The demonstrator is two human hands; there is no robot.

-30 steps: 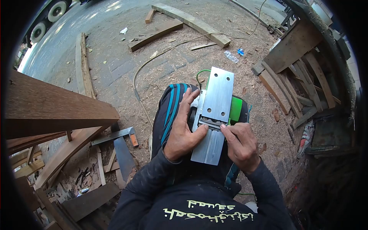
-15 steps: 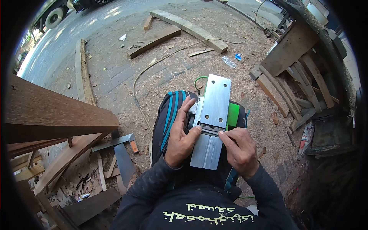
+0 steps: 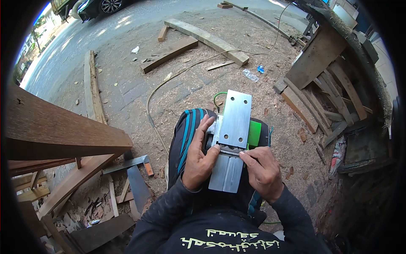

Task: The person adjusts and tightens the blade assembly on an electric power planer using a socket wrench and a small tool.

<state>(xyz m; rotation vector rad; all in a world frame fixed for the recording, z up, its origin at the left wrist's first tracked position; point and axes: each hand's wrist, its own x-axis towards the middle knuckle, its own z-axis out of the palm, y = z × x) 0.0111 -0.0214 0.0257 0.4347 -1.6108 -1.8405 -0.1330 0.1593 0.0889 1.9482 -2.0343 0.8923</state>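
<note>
An electric planer (image 3: 237,118) lies upside down across my lap, its two silver sole plates facing up and its green body showing on the right. Between the plates is the dark blade slot (image 3: 230,150). My left hand (image 3: 198,157) holds the planer's left side, with the thumb at the left end of the slot. My right hand (image 3: 264,169) has thumb and index finger together at the slot's right end; whether a small part is between them is too small to tell.
Wooden beams (image 3: 207,40) and a cable (image 3: 186,67) lie on the shaving-covered ground ahead. A large timber piece (image 3: 67,122), a square (image 3: 127,164) and a saw blade (image 3: 138,186) are at left. Stacked boards (image 3: 304,106) stand at right. A car (image 3: 99,8) is on the road.
The planer and both hands appear slightly lower in view, still in the same hold. More of the car shows at the top left.
</note>
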